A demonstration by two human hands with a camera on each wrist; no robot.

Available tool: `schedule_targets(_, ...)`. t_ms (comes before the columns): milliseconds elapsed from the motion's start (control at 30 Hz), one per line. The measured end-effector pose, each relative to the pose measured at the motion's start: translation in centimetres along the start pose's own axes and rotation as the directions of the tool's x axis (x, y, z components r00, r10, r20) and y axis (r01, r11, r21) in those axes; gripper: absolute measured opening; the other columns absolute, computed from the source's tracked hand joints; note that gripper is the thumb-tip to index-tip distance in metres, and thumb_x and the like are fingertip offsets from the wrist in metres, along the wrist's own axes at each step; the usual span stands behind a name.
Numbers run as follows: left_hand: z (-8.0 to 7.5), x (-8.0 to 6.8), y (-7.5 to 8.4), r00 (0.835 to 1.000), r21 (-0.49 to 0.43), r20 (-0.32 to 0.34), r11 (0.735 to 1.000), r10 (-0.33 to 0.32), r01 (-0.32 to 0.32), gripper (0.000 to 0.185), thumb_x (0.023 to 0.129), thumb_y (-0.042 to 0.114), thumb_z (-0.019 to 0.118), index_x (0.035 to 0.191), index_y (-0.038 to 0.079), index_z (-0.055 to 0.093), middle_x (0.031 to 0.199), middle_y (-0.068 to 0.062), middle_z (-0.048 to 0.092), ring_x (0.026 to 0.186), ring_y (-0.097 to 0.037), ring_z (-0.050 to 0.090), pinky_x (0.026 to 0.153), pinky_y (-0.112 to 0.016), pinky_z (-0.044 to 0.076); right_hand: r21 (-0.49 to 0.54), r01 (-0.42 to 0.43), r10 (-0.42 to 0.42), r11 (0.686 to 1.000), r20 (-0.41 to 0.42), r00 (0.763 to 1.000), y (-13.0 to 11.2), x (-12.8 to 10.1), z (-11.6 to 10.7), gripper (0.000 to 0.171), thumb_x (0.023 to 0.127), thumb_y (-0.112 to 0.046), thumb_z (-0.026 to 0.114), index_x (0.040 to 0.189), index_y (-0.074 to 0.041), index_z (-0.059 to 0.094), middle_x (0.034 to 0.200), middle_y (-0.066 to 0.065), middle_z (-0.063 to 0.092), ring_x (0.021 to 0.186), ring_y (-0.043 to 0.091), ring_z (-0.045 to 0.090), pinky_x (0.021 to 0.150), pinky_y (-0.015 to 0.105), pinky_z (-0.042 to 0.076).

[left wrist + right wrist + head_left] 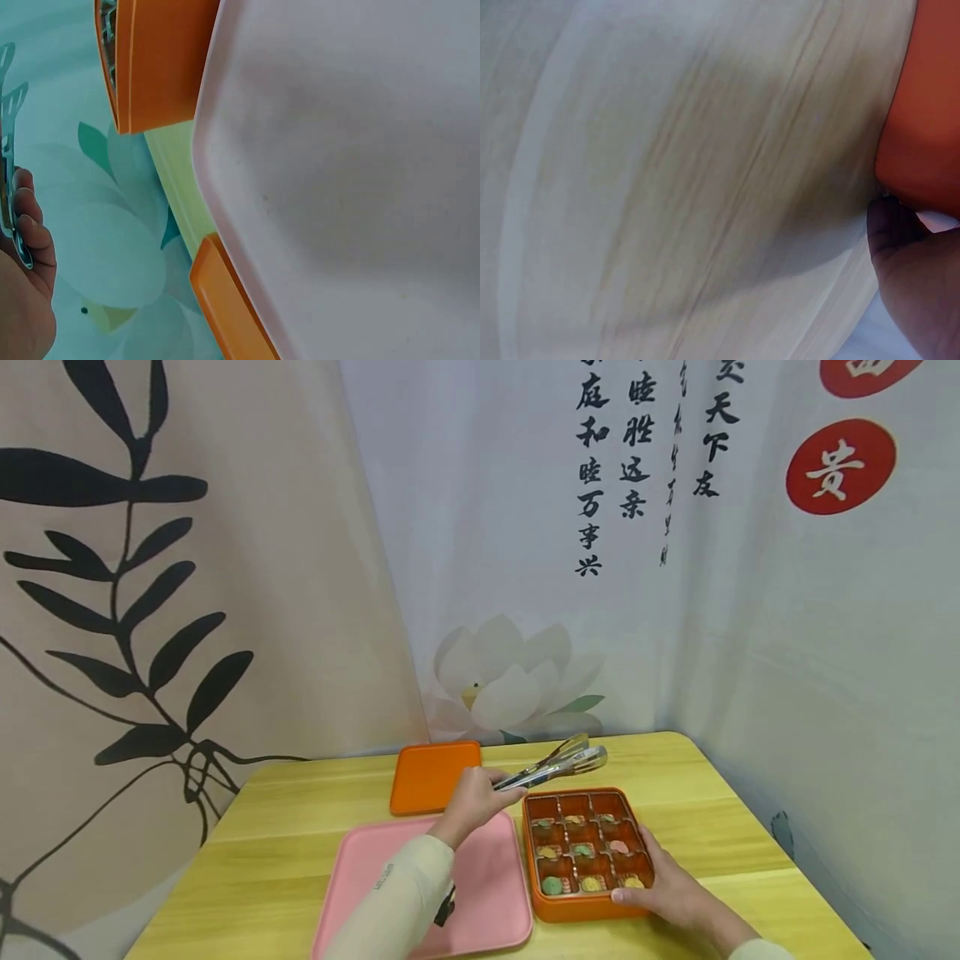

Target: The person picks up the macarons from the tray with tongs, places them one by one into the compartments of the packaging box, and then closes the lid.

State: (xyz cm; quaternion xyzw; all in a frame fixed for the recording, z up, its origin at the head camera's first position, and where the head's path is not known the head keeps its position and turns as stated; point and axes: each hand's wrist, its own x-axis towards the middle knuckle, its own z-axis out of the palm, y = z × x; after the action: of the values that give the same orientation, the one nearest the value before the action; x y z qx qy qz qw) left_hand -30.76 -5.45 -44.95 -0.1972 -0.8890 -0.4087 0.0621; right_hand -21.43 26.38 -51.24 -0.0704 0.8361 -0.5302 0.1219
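A: Largest first. Surface?

B: Wooden counter, yellow grain, pushed into a corner of printed fabric backdrops. The right wrist view is mostly this wood.

A: Next in size?

B: Pink tray, flat, at the near edge, centre-left. Its right rim sits just beside the orange box. The left forearm crosses above the tray.

A: The box?

B: Square, orange, divided three by three. Each compartment holds a small round piece; colours look green, yellow, pink, detail too small to confirm. Box stands right of the tray, near the front of the counter.

A: Lid?

B: Orange lid lies flat behind the tray, well apart from the box. In the left wrist view its edge shows just beside the tray rim.

A: Tools?

B: Metal tongs, held level above the box's far edge, tips pointing right. Tips carry nothing that I can see.

A: Hands?

B: Left hand has fingers curled around the tongs' handle end; grip firm. Right hand lies against the box's near right corner, fingers fairly straight along the wall, thumb at the front edge. Right wrist view shows a fingertip touching the orange wall.
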Motion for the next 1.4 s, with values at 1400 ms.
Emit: schedule_targets(1400,-11.1,-5.0,-7.9,0.926,0.116,-0.34,0.97,-0.163,0.214,0.022,0.084,0.028,0.08,0.091,0.008,0.075,0.066,0.002,0.061,0.056,-0.015,0.049,0.051,-0.029,0.04,0.008,0.075,-0.075,0.997,0.05,0.996,0.2,0.2,-0.1,0.105,0.089,-0.024,0.077,0.157,-0.008,-0.001,0.147,0.032,0.029,0.124,0.04,0.049,0.098,0.056,0.042)
